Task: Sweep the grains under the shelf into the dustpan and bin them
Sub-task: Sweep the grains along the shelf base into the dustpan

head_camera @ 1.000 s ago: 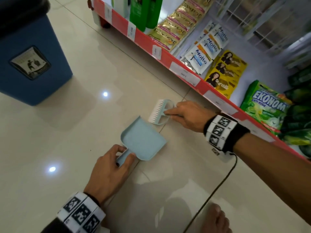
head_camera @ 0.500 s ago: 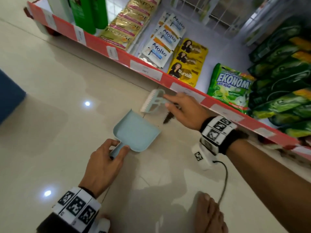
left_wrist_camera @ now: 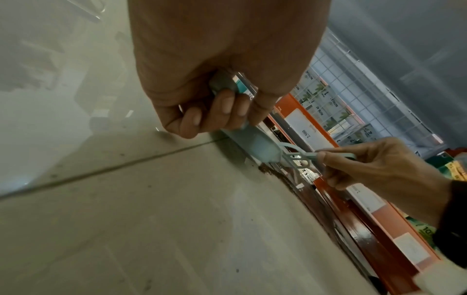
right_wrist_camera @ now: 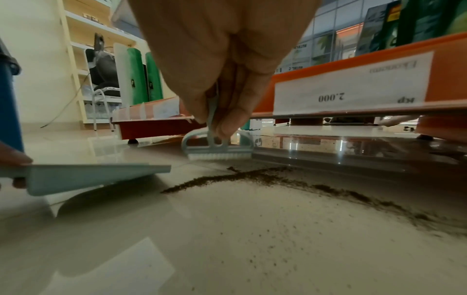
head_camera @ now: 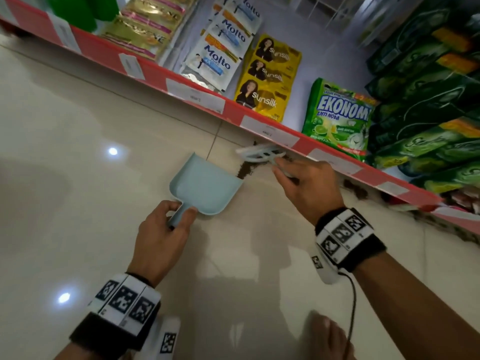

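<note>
- Since the earlier frames, dark grains (head_camera: 245, 172) have come out from under the shelf (head_camera: 259, 118) into a short streak on the floor (head_camera: 78, 203), and the brush (head_camera: 259, 154) has gone from beside the dustpan to the shelf's front edge.
- Nearest, the left hand (head_camera: 162, 236) grips the dustpan (head_camera: 205, 187) by its short handle, fingers and thumb curled round it; in the left wrist view the fingertips (left_wrist_camera: 222, 105) wrap the pale blue handle.
- Dustpan's open lip faces the shelf; in the right wrist view the pan (right_wrist_camera: 101, 175) is tilted, its lip raised off the tile.
- Grains lie just beside that lip, between pan and brush; the right wrist view shows the streak (right_wrist_camera: 252, 177) curving away along the shelf, with loose specks on nearer tile.
- Right hand (head_camera: 309, 188) pinches the brush handle between thumb and fingertips; the white bristles (right_wrist_camera: 217, 156) point down at the floor near the shelf base.
- Farther along, more dark grains (head_camera: 359, 192) sit at the shelf foot.
- Behind, the shelf holds Molto sachets (head_camera: 220, 48), yellow Sunsilk sachets (head_camera: 270, 74) and a green Ekonomi bag (head_camera: 340, 118).
</note>
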The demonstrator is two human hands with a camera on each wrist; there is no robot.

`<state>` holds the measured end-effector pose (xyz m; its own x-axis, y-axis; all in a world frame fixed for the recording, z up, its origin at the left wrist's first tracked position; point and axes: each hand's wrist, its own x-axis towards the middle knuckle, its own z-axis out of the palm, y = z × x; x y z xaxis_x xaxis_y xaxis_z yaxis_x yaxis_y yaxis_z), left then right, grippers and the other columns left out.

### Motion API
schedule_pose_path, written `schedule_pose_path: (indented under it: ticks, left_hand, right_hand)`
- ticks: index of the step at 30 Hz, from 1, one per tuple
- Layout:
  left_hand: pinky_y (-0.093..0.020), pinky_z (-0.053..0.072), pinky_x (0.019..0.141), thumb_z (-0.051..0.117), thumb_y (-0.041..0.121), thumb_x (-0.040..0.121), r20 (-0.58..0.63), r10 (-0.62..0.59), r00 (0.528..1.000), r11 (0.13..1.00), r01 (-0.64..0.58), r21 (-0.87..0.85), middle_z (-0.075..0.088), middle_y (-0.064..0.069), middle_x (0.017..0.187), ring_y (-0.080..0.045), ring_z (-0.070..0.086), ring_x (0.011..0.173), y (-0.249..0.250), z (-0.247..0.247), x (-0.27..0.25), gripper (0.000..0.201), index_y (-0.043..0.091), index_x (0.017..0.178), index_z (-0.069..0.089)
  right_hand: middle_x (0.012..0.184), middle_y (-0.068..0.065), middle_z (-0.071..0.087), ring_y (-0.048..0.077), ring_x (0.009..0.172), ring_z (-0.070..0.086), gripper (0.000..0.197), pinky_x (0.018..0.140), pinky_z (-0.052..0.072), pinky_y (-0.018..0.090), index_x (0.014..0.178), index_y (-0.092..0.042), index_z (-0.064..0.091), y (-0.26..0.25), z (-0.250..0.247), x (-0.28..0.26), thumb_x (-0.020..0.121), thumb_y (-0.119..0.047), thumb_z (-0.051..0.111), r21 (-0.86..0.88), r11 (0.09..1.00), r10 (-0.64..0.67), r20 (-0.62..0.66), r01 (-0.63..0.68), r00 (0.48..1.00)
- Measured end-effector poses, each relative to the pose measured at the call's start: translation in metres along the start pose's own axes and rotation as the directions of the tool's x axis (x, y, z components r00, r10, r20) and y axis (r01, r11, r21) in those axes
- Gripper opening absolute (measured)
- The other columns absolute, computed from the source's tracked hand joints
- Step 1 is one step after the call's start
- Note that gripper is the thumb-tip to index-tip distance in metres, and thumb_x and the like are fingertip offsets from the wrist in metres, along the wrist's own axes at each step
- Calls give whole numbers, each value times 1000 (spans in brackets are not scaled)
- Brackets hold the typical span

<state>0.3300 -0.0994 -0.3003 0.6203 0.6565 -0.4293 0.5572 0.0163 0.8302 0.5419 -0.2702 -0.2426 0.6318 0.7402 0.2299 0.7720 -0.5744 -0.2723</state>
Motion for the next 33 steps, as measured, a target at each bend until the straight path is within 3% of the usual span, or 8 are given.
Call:
schedule_pose_path:
  ticks: [5, 9, 13, 18, 24, 26, 29, 33]
  left_hand:
    - [-27, 39, 52, 61, 43, 91, 32, 41, 999, 999, -42, 7, 57, 6, 57, -2, 50, 46, 14, 8, 6, 26, 19, 100, 61]
    - [-27, 38, 51, 61, 43, 91, 31, 62, 998, 996, -64, 59, 58, 4, 57, -5, 49, 46, 16, 5, 3, 25, 19, 100, 61]
    - [-29, 39, 54, 62, 42, 91, 47, 56, 997, 997, -58, 54, 57, 1, 58, -13, 50, 52, 16, 7, -3, 28, 16, 102, 60]
    - [-28, 39, 52, 61, 43, 91, 57, 39, 998, 998, -41, 40, 57, 1, 59, -14, 51, 52, 16, 14, -7, 28, 17, 102, 60]
    - [-25, 37, 50, 60, 42, 92, 20, 53, 998, 998, -53, 46, 57, 5, 58, 3, 53, 45, 20, 14, -1, 24, 20, 100, 59]
    - [-25, 37, 50, 60, 43, 92, 12, 54, 998, 998, -55, 38, 57, 5, 58, 2, 53, 44, 22, 13, 1, 25, 20, 100, 59]
    - [-25, 38, 51, 61, 44, 92, 8, 57, 998, 998, -58, 31, 58, 4, 59, -5, 53, 48, 25, 11, 2, 27, 19, 102, 59]
    - [-24, 38, 49, 61, 44, 92, 28, 72, 997, 996, -73, 55, 57, 4, 56, -6, 52, 46, 28, 8, -3, 27, 19, 100, 59]
  right_hand:
    - [113, 13, 72, 33, 103, 67, 31, 87, 53, 42, 122, -13, 66, -6, 29, 18, 101, -28, 49, -165, 970, 189, 46, -179, 981]
    - [113, 15, 69, 34, 101, 64, 30, 84, 53, 40, 125, -14, 62, -10, 41, 21, 101, -23, 46, -187, 949, 279, 118, -255, 953]
    - [98, 15, 73, 34, 89, 66, 29, 77, 54, 40, 109, -7, 69, -3, 19, 1, 100, -24, 47, -144, 985, 131, 274, -94, 953]
    - [85, 14, 71, 38, 72, 65, 25, 62, 49, 38, 104, -6, 67, 1, -16, 16, 100, -22, 49, -233, 970, -25, 220, 77, 975]
    - [94, 14, 69, 38, 82, 65, 16, 62, 40, 37, 101, -8, 62, -9, -8, 41, 99, -13, 47, -367, 915, 1, 420, 169, 907]
    - [100, 13, 69, 35, 90, 66, 21, 70, 50, 39, 105, -11, 64, -7, -14, 41, 102, -16, 44, -335, 910, -31, 531, 243, 847]
    - [110, 13, 68, 34, 99, 64, 29, 82, 51, 42, 114, -14, 64, -2, -37, 39, 103, -27, 41, -235, 945, -14, 661, 225, 750]
    - [98, 7, 72, 33, 88, 65, 30, 74, 51, 40, 111, -20, 69, 10, -77, 34, 102, -35, 44, -216, 938, -93, 594, 270, 799]
